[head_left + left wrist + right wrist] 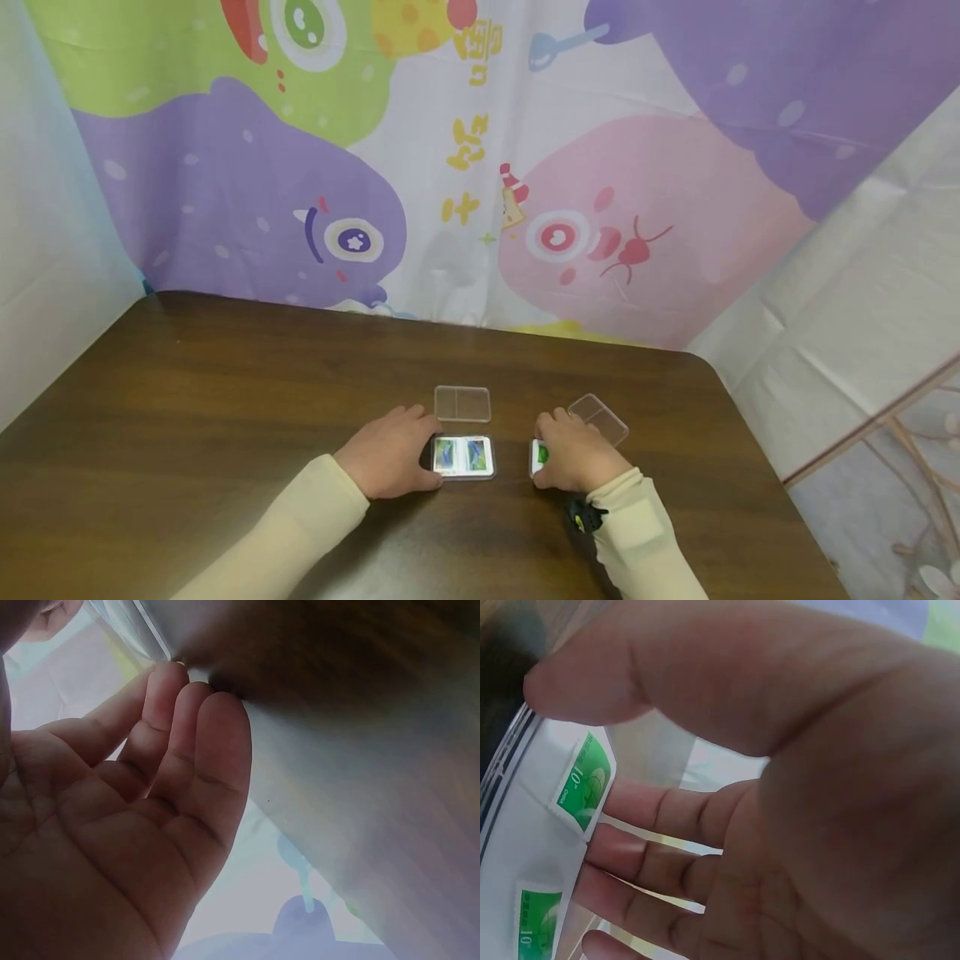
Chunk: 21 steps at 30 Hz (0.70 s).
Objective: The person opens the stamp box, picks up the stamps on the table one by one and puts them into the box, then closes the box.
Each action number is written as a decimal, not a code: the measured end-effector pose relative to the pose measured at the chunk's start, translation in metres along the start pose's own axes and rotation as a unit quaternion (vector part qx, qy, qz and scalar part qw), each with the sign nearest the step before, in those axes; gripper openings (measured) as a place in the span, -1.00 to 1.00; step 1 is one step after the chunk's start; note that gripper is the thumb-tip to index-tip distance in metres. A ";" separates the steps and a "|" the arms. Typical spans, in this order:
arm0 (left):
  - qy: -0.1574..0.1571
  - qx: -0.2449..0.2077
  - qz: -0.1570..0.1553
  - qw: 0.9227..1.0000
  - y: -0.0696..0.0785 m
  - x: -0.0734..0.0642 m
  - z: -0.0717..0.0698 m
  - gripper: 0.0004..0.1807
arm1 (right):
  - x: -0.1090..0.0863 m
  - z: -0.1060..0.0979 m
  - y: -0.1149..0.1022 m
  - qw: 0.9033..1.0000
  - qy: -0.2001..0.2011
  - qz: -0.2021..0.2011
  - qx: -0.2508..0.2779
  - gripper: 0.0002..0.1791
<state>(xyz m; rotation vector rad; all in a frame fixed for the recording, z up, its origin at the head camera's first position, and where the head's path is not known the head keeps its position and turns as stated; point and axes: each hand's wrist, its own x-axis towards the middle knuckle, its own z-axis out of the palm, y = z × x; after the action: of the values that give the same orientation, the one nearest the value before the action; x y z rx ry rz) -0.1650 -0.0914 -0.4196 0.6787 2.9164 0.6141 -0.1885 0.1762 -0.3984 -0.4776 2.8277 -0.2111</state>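
On the table lies a flat clear case [462, 457] with two blue and green stamps on white inside. My left hand [393, 454] grips its left end, thumb at the near edge and fingers at the far edge. In the left wrist view the fingertips [223, 731] meet the table beside a clear plastic edge. To the right, my right hand [576, 452] spans a second stamp case [535, 458] and covers most of it. The right wrist view shows green stamps [585, 784] marked 10 in that case, with the thumb and fingers at opposite edges.
A clear divided plastic lid [462, 404] lies just behind the left case. Another one [604, 421] lies angled behind the right hand, partly covered by it. Printed cloth [450, 275] hangs along the back edge of the brown table [262, 375].
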 end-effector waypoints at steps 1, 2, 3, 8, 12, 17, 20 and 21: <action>0.000 0.000 0.000 1.000 0.000 0.000 0.000 -0.42 | 0.000 0.000 0.000 1.000 0.001 -0.001 -0.002 -0.46; 0.000 0.000 0.001 1.000 -0.001 0.000 0.000 -0.42 | 0.000 0.000 0.000 1.000 0.001 -0.003 -0.003 -0.46; 0.000 0.001 0.001 1.000 -0.001 0.001 0.000 -0.43 | 0.000 0.001 0.000 1.000 0.001 -0.004 -0.004 -0.46; -0.001 0.007 0.002 1.000 -0.004 0.001 0.000 -0.45 | 0.001 0.001 0.000 1.000 0.001 -0.007 -0.001 -0.45; -0.001 0.006 0.000 1.000 -0.004 0.001 -0.001 -0.44 | 0.002 0.001 0.001 1.000 0.002 -0.003 0.002 -0.44; -0.002 0.007 -0.003 1.000 -0.004 0.000 -0.002 -0.44 | 0.001 0.000 0.000 1.000 0.002 0.006 0.000 -0.44; -0.001 0.007 -0.003 1.000 -0.004 0.000 -0.002 -0.45 | 0.000 -0.001 0.000 1.000 0.002 0.010 -0.002 -0.45; -0.001 0.008 -0.003 1.000 -0.004 0.000 -0.001 -0.45 | 0.000 -0.001 0.000 1.000 0.002 0.011 -0.003 -0.45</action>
<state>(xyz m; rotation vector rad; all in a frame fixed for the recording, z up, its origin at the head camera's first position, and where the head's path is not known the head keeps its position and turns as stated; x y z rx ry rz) -0.1671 -0.0952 -0.4201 0.6713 2.9231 0.5901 -0.1885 0.1765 -0.3971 -0.4482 2.8367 -0.2011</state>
